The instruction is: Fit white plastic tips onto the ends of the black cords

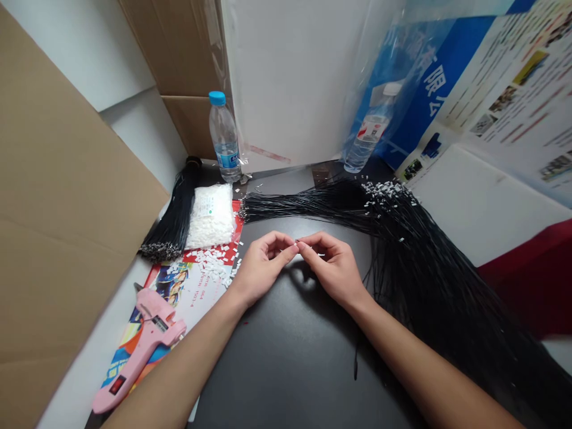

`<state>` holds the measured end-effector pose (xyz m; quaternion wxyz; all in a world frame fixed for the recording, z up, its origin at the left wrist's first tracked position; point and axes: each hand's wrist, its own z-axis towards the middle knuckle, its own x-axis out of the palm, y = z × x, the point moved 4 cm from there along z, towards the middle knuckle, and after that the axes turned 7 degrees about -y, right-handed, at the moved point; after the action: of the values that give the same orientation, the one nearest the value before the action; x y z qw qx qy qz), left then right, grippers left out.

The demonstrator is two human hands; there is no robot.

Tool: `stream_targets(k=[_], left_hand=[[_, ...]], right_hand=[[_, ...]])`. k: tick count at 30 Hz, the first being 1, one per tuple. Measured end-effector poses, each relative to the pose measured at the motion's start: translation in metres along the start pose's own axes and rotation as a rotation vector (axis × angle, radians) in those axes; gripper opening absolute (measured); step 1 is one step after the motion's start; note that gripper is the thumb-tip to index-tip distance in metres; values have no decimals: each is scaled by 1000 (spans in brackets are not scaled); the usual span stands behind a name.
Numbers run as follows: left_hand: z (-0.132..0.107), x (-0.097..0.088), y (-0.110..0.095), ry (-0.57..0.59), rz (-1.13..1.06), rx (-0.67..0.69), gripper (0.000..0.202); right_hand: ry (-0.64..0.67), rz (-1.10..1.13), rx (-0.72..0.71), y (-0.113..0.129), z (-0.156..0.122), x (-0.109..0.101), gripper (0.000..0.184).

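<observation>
My left hand (264,266) and my right hand (333,267) meet over the dark table, thumb and forefinger of each pinched shut. A tiny white plastic connector (295,242) shows between the touching fingertips, mostly hidden by them. What my right fingers grip is too small to make out. Another small white bit (321,255) pokes out beside the right fingers. Behind the hands lies a bundle of thin black wires (308,204) with bare metal ends at its left. Loose white connectors (210,262) are scattered left of my left hand.
A bag of white connectors (212,214) and a pink glue gun (147,345) rest on a printed sheet (196,298). Another wire bundle (174,208) lies far left. White-tipped black wires (415,262) spread along the right. Two water bottles (226,143) (369,134) stand at the back.
</observation>
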<state>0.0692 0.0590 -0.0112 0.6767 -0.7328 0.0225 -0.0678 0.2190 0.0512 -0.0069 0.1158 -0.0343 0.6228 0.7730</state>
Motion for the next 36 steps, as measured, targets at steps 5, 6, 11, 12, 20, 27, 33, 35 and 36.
stream_targets(k=[5,6,11,12,20,27,33,35,36], left_hand=[[-1,0,-3,-22,47,12,19],[-1,0,-4,-33,64,28,18],[-2,-2,-7,-77,108,109,13],[-2,-3,-7,-82,106,116,14],[-2,-5,-7,-82,25,102,18],[-2,-4,-9,-65,-64,56,20],[-1,-3,-3,-19,-169,-36,22],[-1,-3,-2,-4,-199,-59,22],[-1,-2,-2,4,-214,-71,22]], right_hand=[[40,40,50,-2,1,1,33],[44,42,53,-2,1,1,34],[72,48,42,0,1,1,37],[78,47,40,0,1,1,38],[107,3,51,1,2,-1,42],[131,-10,57,6,-1,1,39],[123,6,33,3,-2,1,32],[118,10,18,2,-2,1,30],[115,4,4,2,-2,1,28]])
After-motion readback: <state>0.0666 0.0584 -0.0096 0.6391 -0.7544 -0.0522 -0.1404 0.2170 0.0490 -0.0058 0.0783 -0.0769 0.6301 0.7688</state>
